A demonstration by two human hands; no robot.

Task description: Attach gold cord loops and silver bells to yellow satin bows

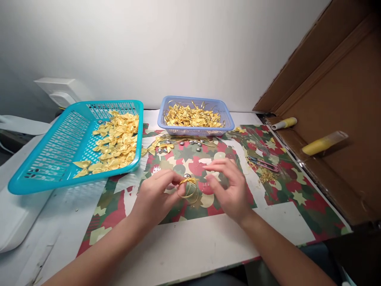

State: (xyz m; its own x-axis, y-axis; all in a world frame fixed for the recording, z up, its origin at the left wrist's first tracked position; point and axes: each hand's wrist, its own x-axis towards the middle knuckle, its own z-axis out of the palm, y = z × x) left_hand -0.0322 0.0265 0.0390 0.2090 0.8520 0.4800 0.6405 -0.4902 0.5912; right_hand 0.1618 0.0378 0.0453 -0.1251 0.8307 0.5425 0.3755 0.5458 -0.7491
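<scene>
My left hand (pixel 159 192) pinches a yellow ribbon bow (pixel 189 181) between thumb and fingers, above the patterned sheet. A silver bell (pixel 187 176) sits at the top of the bow, and a thin gold cord (pixel 193 194) loops below it. To the right, my right hand (pixel 229 188) is apart from the bow, thumb and fingers spread with nothing seen between them. Several loose silver bells (pixel 198 149) lie beyond the hands, beside gold cords (pixel 181 138) and a few yellow bows.
A teal basket (pixel 53 153) of yellow bows stands at the left. Behind the hands, a blue basket (pixel 195 130) holds bows with gold cords. Pink-handled snips (pixel 263 163) lie at the right near gold cord scraps (pixel 268 175). Cardboard (pixel 336 119) with two tubes borders the right side.
</scene>
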